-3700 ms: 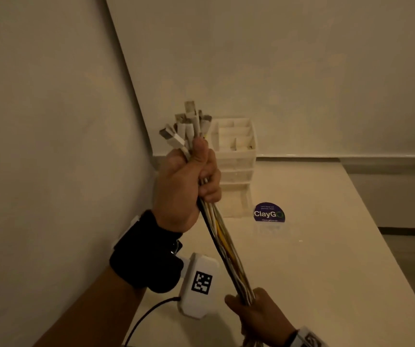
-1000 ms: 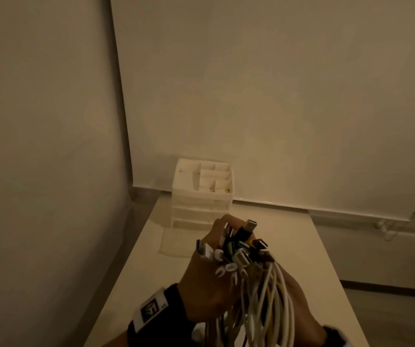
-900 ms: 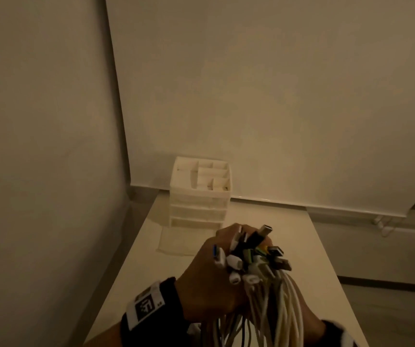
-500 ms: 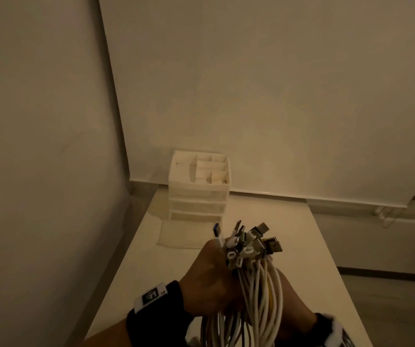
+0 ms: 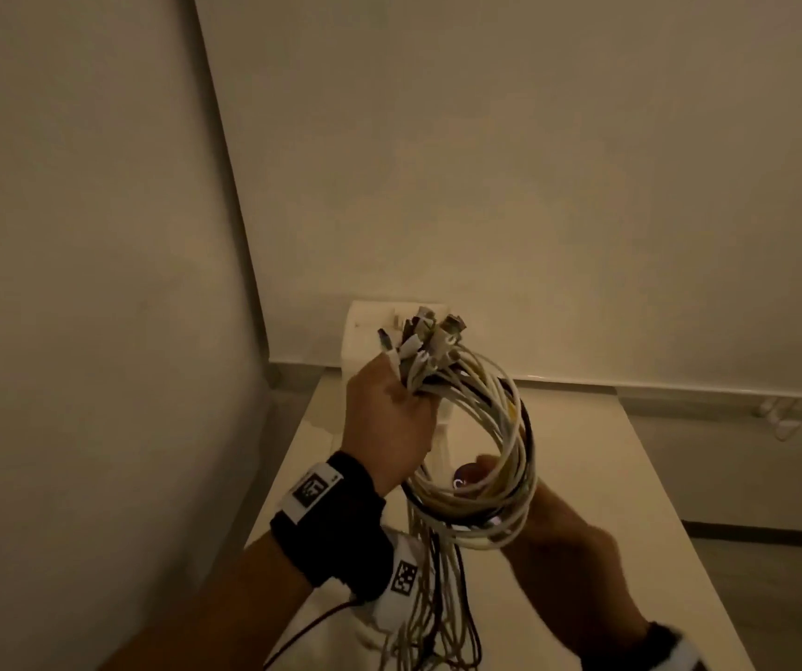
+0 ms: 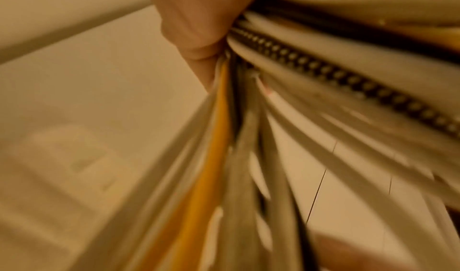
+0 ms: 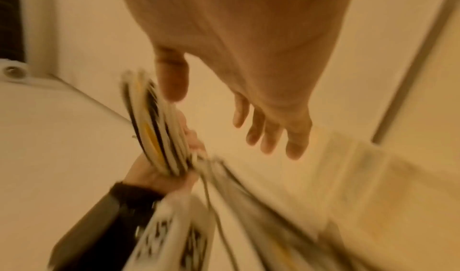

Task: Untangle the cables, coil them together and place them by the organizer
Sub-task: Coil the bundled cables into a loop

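The fingers point(image 6: 196, 29) of the left hand point(image 5: 389, 423) are clamped round the bundle of cables point(image 5: 496, 428) just below the plugs point(image 5: 425, 343), which fan upward; the cables curve into one loop in the air above the table point(image 5: 558, 443), with loose ends hanging below; the right hand point(image 5: 563, 549) sits under the loop's lower edge, its fingers point(image 7: 271, 137) straight and spread apart, gripping nothing; the white organizer point(image 5: 365, 326) stands behind the plugs in the table's far corner, against the wall point(image 5: 534, 162).
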